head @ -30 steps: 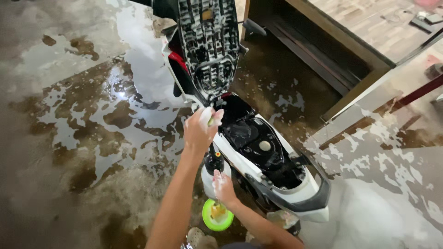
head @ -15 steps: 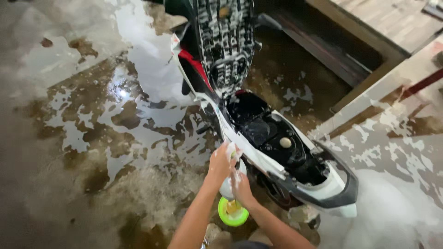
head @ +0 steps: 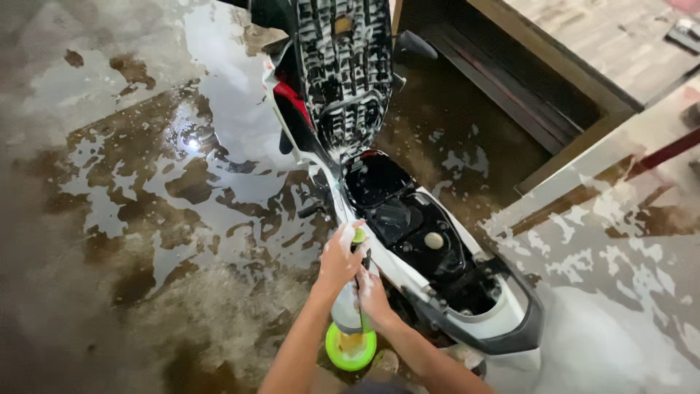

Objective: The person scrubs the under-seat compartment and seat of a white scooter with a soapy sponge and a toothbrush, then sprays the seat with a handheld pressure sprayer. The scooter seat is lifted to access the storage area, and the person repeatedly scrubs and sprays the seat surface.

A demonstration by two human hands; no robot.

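Note:
A white scooter [head: 437,292] stands on the wet floor with its foam-covered seat [head: 343,73] tipped up, so the black storage well [head: 408,226] is open. My left hand [head: 339,257] is covered in foam and closed on a yellow-green sponge [head: 359,235], pressed to the scooter's left side edge. My right hand [head: 373,295] is just below it, fingers curled against the side panel; what it grips is hidden. Between my forearms sits a pale container [head: 343,315] above a lime-green round rim [head: 351,350].
Soapy water and foam patches cover the concrete floor [head: 168,190]. A wooden step and raised platform [head: 583,80] run along the right. Thick foam lies on the floor at the lower right [head: 620,328], behind the scooter's tail.
My left hand has come down from beside the seat hinge to the side edge by the storage well, closer to my right hand. The view has shifted a little.

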